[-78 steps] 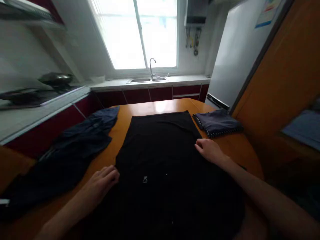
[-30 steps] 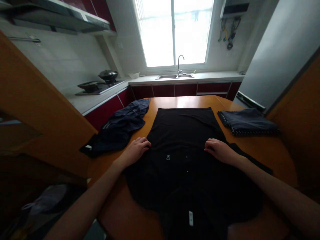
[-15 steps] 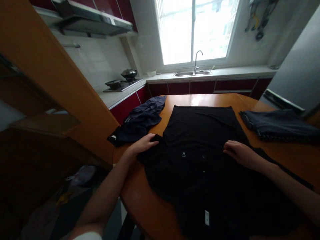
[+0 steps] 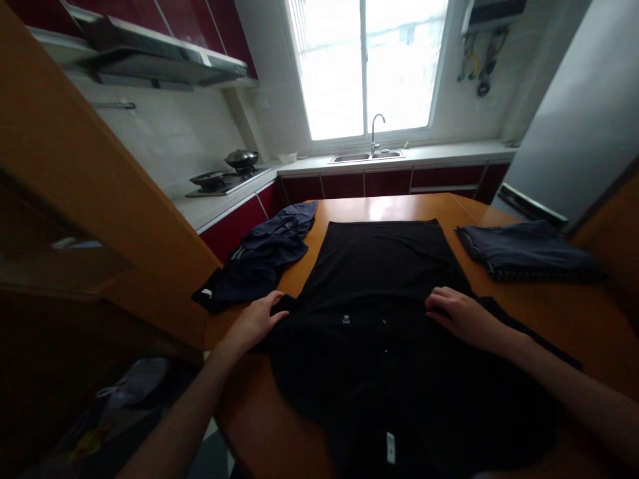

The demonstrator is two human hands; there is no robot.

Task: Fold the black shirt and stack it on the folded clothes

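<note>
A black polo shirt lies flat, front up, on the round orange wooden table, collar toward me. My left hand rests on the shirt's left sleeve at the table's edge, fingers curled onto the dark cloth. My right hand lies on the shirt's right side near the sleeve, fingers bent and pressing the fabric. A small white logo and buttons show between my hands.
A crumpled dark navy garment lies at the table's left edge. A folded grey-blue garment sits at the right. Behind are a counter with a sink, a stove with pans, a window and a fridge.
The view swung about. My left hand moved from the shirt's left side outward to the sleeve. My right hand stayed on the shirt's right side.
</note>
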